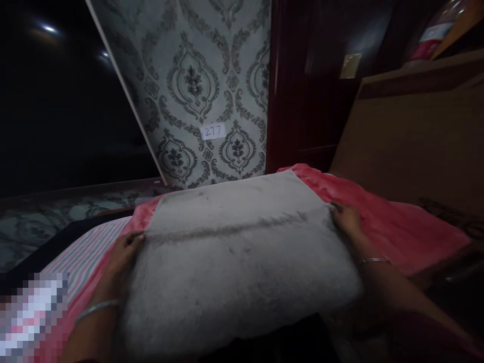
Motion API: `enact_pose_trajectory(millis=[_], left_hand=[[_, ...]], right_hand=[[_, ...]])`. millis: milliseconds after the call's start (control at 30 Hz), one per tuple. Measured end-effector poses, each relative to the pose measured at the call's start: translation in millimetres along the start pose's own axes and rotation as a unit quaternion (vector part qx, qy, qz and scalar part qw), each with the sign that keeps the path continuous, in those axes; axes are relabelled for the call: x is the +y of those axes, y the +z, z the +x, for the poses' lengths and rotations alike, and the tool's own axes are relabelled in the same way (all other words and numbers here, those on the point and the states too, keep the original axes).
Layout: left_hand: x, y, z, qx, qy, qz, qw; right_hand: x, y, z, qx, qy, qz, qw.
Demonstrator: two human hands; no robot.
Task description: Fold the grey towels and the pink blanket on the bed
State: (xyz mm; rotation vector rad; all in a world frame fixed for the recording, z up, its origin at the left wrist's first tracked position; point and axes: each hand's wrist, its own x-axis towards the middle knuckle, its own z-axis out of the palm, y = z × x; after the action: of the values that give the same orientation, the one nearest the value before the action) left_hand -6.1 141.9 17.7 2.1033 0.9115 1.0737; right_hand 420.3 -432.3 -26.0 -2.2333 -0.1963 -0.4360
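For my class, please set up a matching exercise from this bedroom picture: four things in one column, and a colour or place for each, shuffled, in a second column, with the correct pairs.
Things:
1. towel
2. sheet
3. left hand
4. paper label

Descriptions:
A. stuck on the patterned wallpaper
B. pink, spread under the towel
C. grey and fluffy, with a fold line across it
D. gripping the towel's left edge

Pairs: 1-C, 2-B, 3-D, 4-A

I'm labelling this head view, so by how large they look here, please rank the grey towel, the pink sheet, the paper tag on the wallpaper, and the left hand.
1. grey towel
2. pink sheet, though partly covered by the towel
3. left hand
4. paper tag
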Motion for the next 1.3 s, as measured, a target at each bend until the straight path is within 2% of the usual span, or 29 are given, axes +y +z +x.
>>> enact_pose_trajectory(millis=[67,167,233,333,500,733,867,1133,1300], left_hand=[[6,6.4,-2,-0.027,0.091,0.097,0.991],[20,26.4,-15,-0.11,0.218,0.175,0.954],[30,40.5,-26,-0.165,0.259,0.209,0.928],[40,53.4,-38,-0.186,0.28,0.26,0.905],[43,57.4,-39,-0.167,0.304,0.278,0.896],[42,62.2,-35,-0.159,0.314,0.294,0.889],[45,62.8,-32,-0.139,0.304,0.285,0.898],[60,43.2,-28,-0.116,0.296,0.245,0.916],[61,23.7,-35,-0.098,0.31,0.234,0.916]], right_hand=[[-8,1,-8,0.007,-0.059,-0.036,0.998],[-27,10,-25,-0.039,-0.192,-0.086,0.977],[-39,20,-34,-0.086,-0.28,-0.136,0.947],[-52,34,-41,-0.136,-0.349,-0.193,0.907],[-58,48,-38,-0.153,-0.356,-0.198,0.9],[-57,53,-35,-0.162,-0.387,-0.182,0.89],[-57,53,-31,-0.161,-0.38,-0.171,0.895],[-70,29,-26,-0.155,-0.371,-0.12,0.908],[-60,14,-30,-0.127,-0.383,-0.092,0.91]])
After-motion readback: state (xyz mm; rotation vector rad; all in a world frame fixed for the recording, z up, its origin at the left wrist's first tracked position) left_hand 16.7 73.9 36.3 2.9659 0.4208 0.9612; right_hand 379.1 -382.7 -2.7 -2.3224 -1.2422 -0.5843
